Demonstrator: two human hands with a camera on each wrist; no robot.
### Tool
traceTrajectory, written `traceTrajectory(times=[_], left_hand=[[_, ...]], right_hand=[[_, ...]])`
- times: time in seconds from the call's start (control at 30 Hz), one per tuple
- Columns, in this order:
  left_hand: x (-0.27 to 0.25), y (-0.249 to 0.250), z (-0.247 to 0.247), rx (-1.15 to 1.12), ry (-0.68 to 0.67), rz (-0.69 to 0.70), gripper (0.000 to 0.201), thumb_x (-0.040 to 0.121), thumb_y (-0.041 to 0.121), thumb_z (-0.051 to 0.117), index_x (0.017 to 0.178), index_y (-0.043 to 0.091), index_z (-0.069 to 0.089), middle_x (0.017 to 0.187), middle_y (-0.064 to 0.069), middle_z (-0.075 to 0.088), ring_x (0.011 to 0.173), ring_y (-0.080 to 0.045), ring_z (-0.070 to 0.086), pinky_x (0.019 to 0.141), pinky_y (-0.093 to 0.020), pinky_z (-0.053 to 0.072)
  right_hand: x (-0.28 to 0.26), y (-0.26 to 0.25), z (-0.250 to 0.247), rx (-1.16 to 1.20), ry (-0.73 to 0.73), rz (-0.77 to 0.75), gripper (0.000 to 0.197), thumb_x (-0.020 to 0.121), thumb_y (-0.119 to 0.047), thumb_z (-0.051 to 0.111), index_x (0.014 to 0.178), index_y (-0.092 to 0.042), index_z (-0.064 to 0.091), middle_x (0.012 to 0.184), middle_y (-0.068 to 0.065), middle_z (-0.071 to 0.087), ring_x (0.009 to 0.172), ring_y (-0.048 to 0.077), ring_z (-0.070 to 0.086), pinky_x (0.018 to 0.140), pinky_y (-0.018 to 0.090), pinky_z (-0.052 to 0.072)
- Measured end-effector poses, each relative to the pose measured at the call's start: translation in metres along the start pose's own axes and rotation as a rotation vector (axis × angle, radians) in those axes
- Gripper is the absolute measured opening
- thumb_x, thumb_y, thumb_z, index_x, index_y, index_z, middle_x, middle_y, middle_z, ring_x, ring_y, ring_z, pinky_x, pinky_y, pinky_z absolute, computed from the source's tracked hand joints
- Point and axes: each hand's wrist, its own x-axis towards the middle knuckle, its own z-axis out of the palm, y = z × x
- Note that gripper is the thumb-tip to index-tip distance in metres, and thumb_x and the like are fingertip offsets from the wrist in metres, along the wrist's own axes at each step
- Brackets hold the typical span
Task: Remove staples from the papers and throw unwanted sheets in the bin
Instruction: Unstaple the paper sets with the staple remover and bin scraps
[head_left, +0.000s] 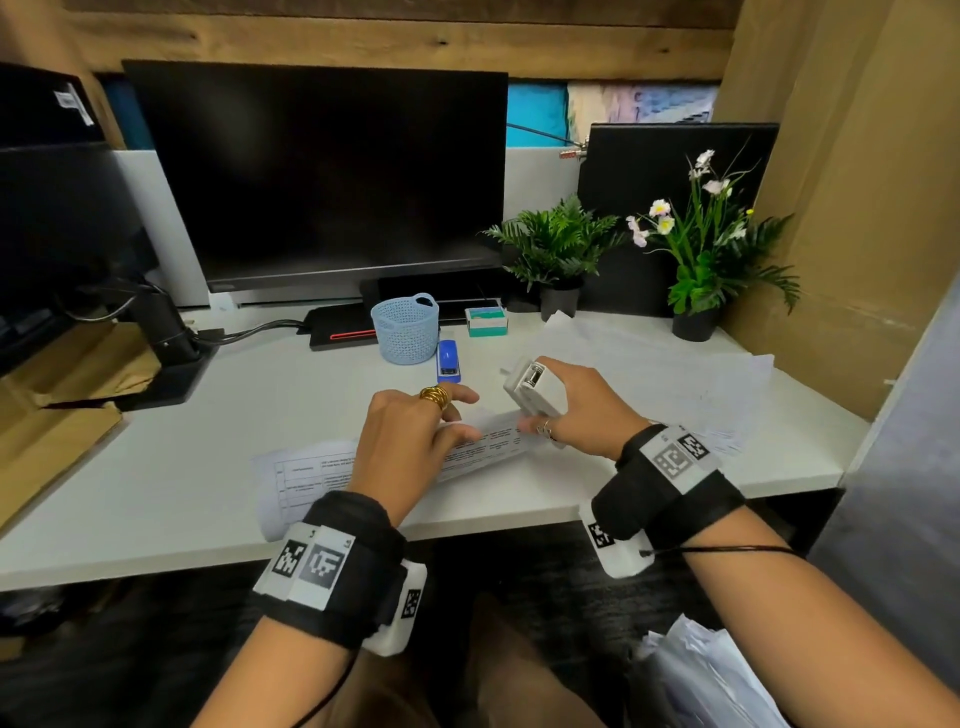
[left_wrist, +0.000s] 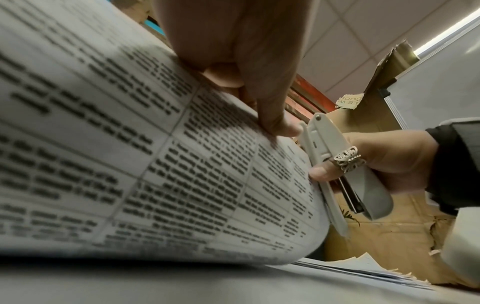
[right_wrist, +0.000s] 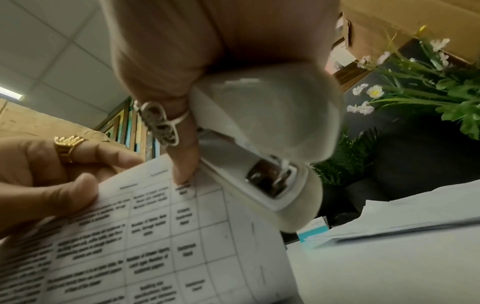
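Note:
A stapled set of printed papers (head_left: 306, 478) (left_wrist: 155, 144) (right_wrist: 155, 236) lies near the desk's front edge, its right end lifted and curved. My left hand (head_left: 457, 421) (left_wrist: 259, 98) (right_wrist: 52, 181) pinches that lifted end, thumb on the printed face. My right hand (head_left: 576, 410) (left_wrist: 389, 164) (right_wrist: 168, 61) grips a white stapler (head_left: 535, 389) (left_wrist: 335, 164) (right_wrist: 267, 123) held against the papers' right corner. Its ringed finger touches the sheet's edge. I cannot make out the staple itself.
A blue stapler (head_left: 448, 361), a blue mesh basket (head_left: 405, 327) and a small staples box (head_left: 485, 321) stand behind the hands. Loose sheets (head_left: 649, 374) spread over the desk's right side. Two potted plants (head_left: 558, 249) and a monitor (head_left: 322, 176) are behind. Crumpled sheets (head_left: 711, 670) lie below, lower right.

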Motion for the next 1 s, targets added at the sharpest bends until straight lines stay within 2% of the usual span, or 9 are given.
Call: traceTrajectory(times=[0.07, 0.17, 0.33, 0.5, 0.6, 0.73, 0.83, 0.93, 1.0], left_hand=[[-0.002, -0.004, -0.001, 0.067, -0.029, 0.007, 0.031, 0.086, 0.044, 0.061, 0.113, 0.031, 0.064, 0.095, 0.010, 0.069, 0.087, -0.015, 0.057, 0.091, -0.027, 0.032], [-0.006, -0.014, -0.004, 0.182, -0.028, 0.017, 0.028, 0.090, 0.044, 0.055, 0.107, 0.028, 0.069, 0.090, 0.005, 0.072, 0.072, -0.013, 0.053, 0.087, -0.030, 0.035], [-0.005, -0.011, -0.001, 0.202, -0.001, -0.004, 0.029, 0.089, 0.043, 0.056, 0.103, 0.023, 0.072, 0.083, -0.001, 0.073, 0.071, -0.020, 0.057, 0.079, -0.029, 0.033], [0.000, 0.005, 0.006, 0.069, 0.017, 0.022, 0.029, 0.085, 0.039, 0.065, 0.100, 0.016, 0.074, 0.087, -0.002, 0.074, 0.067, -0.014, 0.055, 0.074, -0.023, 0.036], [0.000, 0.012, 0.008, 0.060, -0.002, 0.018, 0.032, 0.085, 0.041, 0.063, 0.104, 0.016, 0.073, 0.092, -0.002, 0.073, 0.069, -0.009, 0.048, 0.072, -0.016, 0.028], [-0.001, 0.016, 0.008, 0.055, -0.026, 0.003, 0.035, 0.085, 0.042, 0.063, 0.104, 0.016, 0.072, 0.092, -0.002, 0.073, 0.072, -0.010, 0.048, 0.070, -0.015, 0.024], [-0.001, 0.015, 0.007, 0.038, -0.019, 0.010, 0.034, 0.084, 0.042, 0.063, 0.102, 0.015, 0.073, 0.092, -0.002, 0.073, 0.073, -0.009, 0.049, 0.071, -0.014, 0.025], [-0.002, 0.016, 0.005, 0.050, -0.040, 0.007, 0.037, 0.084, 0.044, 0.062, 0.104, 0.015, 0.072, 0.094, -0.001, 0.072, 0.074, -0.007, 0.045, 0.072, -0.013, 0.025], [-0.001, 0.017, 0.005, 0.044, -0.053, 0.007, 0.037, 0.084, 0.044, 0.061, 0.105, 0.015, 0.072, 0.094, -0.001, 0.072, 0.075, -0.005, 0.042, 0.071, -0.013, 0.024]], right_hand=[[0.001, 0.005, -0.002, -0.023, -0.004, 0.019, 0.038, 0.077, -0.010, 0.075, 0.109, -0.015, 0.055, 0.098, -0.004, 0.058, 0.093, 0.017, 0.055, 0.070, 0.020, 0.044], [0.004, 0.011, -0.010, -0.005, 0.057, 0.101, 0.038, 0.078, -0.015, 0.074, 0.111, -0.013, 0.055, 0.102, 0.000, 0.057, 0.095, 0.019, 0.055, 0.067, 0.022, 0.046], [0.006, 0.000, -0.011, 0.507, 0.577, 0.133, 0.028, 0.086, -0.019, 0.066, 0.110, -0.009, 0.055, 0.102, 0.009, 0.064, 0.092, 0.022, 0.063, 0.078, 0.037, 0.052], [0.003, -0.035, 0.009, 0.739, 0.720, 0.003, 0.014, 0.093, -0.019, 0.056, 0.104, -0.009, 0.055, 0.088, 0.002, 0.061, 0.079, 0.008, 0.062, 0.068, 0.016, 0.051], [0.007, -0.039, 0.025, 0.619, 0.700, -0.049, 0.011, 0.092, -0.021, 0.057, 0.096, -0.010, 0.055, 0.078, -0.008, 0.058, 0.066, -0.010, 0.058, 0.059, 0.005, 0.042], [0.014, -0.034, 0.039, 0.537, 0.645, -0.035, 0.010, 0.090, -0.031, 0.059, 0.091, -0.021, 0.058, 0.084, -0.010, 0.064, 0.081, 0.004, 0.063, 0.074, 0.024, 0.050], [0.015, -0.032, 0.045, 0.530, 0.624, -0.039, 0.006, 0.090, -0.033, 0.057, 0.086, -0.030, 0.057, 0.085, -0.011, 0.065, 0.084, 0.006, 0.065, 0.075, 0.027, 0.054], [0.016, -0.033, 0.048, 0.531, 0.638, -0.023, 0.009, 0.091, -0.032, 0.058, 0.085, -0.025, 0.059, 0.084, -0.009, 0.066, 0.082, 0.008, 0.065, 0.077, 0.034, 0.055], [0.017, -0.034, 0.049, 0.553, 0.657, -0.014, 0.032, 0.084, -0.047, 0.059, 0.086, -0.015, 0.064, 0.084, 0.001, 0.069, 0.082, 0.016, 0.068, 0.076, 0.039, 0.056]])
